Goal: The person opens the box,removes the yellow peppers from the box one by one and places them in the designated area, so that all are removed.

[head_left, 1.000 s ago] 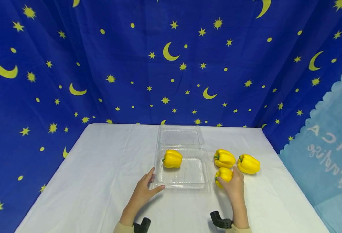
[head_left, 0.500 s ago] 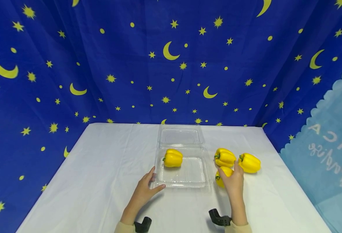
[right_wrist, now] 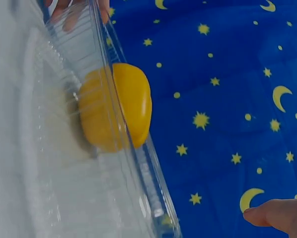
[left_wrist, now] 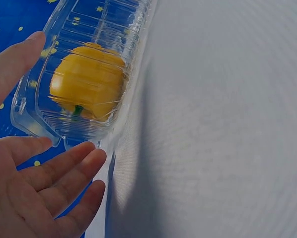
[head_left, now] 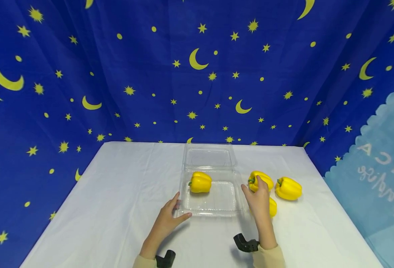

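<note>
In a clear plastic clamshell container (head_left: pixel 210 213), a yellow bell pepper (head_left: pixel 201 182) lies on its side at the left. My left hand (head_left: pixel 166 219) is at the container's near left corner, fingers spread and nothing in its grasp; whether the fingertips touch the wall I cannot tell. To the right of the container, my right hand (head_left: pixel 259 199) hovers with thumb and fingers apart, holding nothing. It partly covers a near bell pepper (head_left: pixel 272 207), and its index fingertip overlaps a farther bell pepper (head_left: pixel 260 181). Another bell pepper (head_left: pixel 289 188) lies farthest right.
The container's hinged lid (head_left: pixel 209 156) lies folded back behind its base. A white cloth covers the table (head_left: pixel 123 193). Beyond its back edge hangs a blue curtain (head_left: pixel 143 67) with stars and moons; a light blue cloth (head_left: pixel 384 167) hangs at the right.
My right hand has come off the near bell pepper and shifted left, toward the container, uncovering that pepper's right side. My left hand has stayed in place.
</note>
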Motion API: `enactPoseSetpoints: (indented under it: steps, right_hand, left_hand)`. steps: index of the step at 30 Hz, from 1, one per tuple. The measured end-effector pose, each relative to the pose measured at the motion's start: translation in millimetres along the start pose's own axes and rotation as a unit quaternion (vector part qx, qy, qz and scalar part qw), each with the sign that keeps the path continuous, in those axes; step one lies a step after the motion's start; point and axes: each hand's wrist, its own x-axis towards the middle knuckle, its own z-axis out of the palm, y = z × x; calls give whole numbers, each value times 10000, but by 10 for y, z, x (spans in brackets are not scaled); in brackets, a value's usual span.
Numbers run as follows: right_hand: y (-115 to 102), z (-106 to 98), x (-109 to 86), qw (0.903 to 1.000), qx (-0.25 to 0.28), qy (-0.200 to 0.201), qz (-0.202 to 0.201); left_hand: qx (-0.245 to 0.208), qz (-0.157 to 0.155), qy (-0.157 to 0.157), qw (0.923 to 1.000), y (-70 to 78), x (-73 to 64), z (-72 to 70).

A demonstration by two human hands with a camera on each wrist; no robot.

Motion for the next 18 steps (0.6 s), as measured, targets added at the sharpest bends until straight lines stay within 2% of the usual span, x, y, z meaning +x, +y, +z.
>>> enactPoseSetpoints:
  steps: [3,7,14,18]
  right_hand:
    - [-41,55,33,9999,-94,-99,-65]
    - [-100,157,52,9990,-192,-176,-351]
    - [-235,405,-24,9968,-284,-378,-641]
    - [-335,576,-75,9935,-283,-524,-967]
  left_hand:
    - [49,21,-5,10000,6,-2,2]
    - [57,48,17,10000,9,-6,3]
    - [54,11,-2,10000,-1,-14,10]
    - [94,50,35,9999,-2,-7,6]
